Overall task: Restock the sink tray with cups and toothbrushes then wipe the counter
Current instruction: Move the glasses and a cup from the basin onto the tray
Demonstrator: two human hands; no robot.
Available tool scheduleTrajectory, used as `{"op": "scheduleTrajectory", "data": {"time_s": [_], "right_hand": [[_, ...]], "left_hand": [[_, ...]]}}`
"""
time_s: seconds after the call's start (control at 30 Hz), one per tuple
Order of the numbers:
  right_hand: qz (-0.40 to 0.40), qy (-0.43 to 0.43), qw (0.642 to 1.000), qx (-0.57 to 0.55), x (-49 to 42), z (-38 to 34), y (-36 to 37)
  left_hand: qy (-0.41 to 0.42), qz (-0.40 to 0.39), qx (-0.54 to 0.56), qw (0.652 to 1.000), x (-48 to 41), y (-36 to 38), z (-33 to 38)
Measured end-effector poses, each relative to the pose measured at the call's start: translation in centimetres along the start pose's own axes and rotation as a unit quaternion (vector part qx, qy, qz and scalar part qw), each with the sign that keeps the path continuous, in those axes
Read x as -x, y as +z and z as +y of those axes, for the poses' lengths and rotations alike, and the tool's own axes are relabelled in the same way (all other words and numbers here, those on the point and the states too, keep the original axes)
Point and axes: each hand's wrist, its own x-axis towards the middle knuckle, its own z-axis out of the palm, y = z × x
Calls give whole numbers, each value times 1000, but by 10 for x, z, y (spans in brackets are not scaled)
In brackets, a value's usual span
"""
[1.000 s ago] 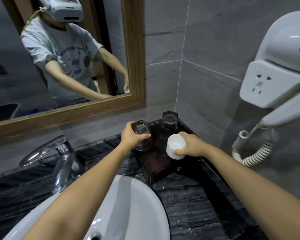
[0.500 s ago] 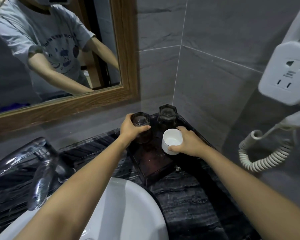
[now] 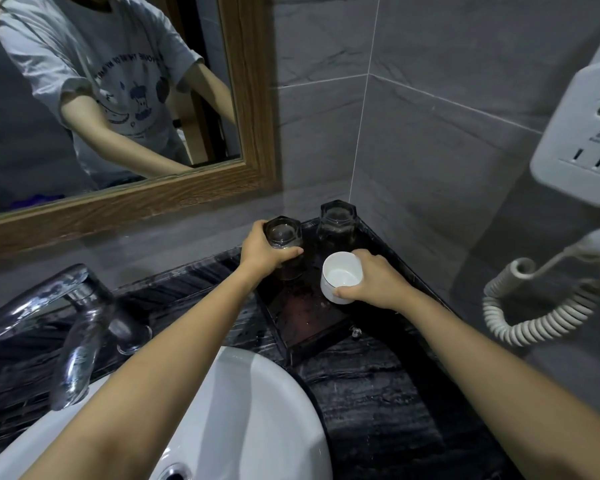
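A dark rectangular tray (image 3: 305, 323) with a low raised rim is sitting on the black veined stone table (image 3: 371, 403), pushed into the far right corner where the grey tiled walls meet. The left hand (image 3: 262, 256) is curling around a clear hexagonal drinking glass (image 3: 284, 237), thumb lying across its near face and fingers wrapping the left side, holding it upright over the tray's far left part; whether its base is touching the tray is hard to tell. A second clear hexagonal glass (image 3: 337, 221) is standing upright in the tray's far right corner, apart from both hands. The right hand (image 3: 374, 282) is gripping a small round white ceramic cup (image 3: 341, 277) from its right side, thumb pressing the near wall and fingers reaching around the far rim, with the cup's mouth tilting toward the camera above the tray's right side.

A white oval wash basin (image 3: 257, 410) is filling the near left, with a chrome tap (image 3: 77, 327) at its far left edge. A wood-framed mirror (image 3: 250, 98) is hanging on the far wall. A white wall-mounted unit with a socket (image 3: 579, 140) and a coiled cord (image 3: 534, 317) is occupying the right wall.
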Motion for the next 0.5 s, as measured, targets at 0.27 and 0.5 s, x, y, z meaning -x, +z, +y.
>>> {"op": "scheduleTrajectory", "data": {"time_s": [0.27, 0.5], "right_hand": [[-5, -3, 1000, -16, -1, 6, 3], [-6, -14, 1000, -23, -5, 9, 8]], "left_hand": [[-10, -8, -21, 1000, 1, -2, 6], [-22, -21, -8, 999, 0, -5, 9]]}}
